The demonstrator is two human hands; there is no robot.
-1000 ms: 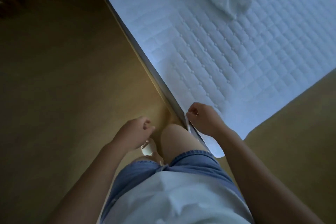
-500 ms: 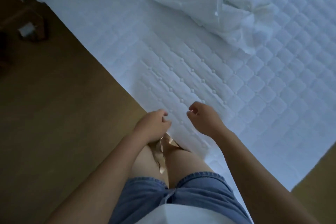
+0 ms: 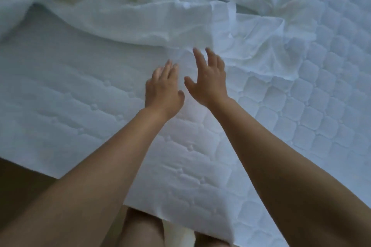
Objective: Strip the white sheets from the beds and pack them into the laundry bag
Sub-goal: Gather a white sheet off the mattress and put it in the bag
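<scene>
A crumpled white sheet [image 3: 140, 16] lies bunched across the far part of the bare quilted mattress [image 3: 301, 116]. Both my arms stretch out over the mattress toward it. My left hand [image 3: 163, 88] hovers with straight fingers a short way before the sheet's near edge. My right hand [image 3: 208, 78] is beside it with spread fingers, its fingertips just at the sheet's edge. Neither hand holds anything. No laundry bag is in view.
The mattress corner [image 3: 180, 216] points at my legs at the bottom of the view. Brown floor [image 3: 18, 182] shows at the lower left beside the bed.
Both hands have gone from loosely curled at the mattress corner to open and stretched forward toward the sheet. My view has swung up over the bed.
</scene>
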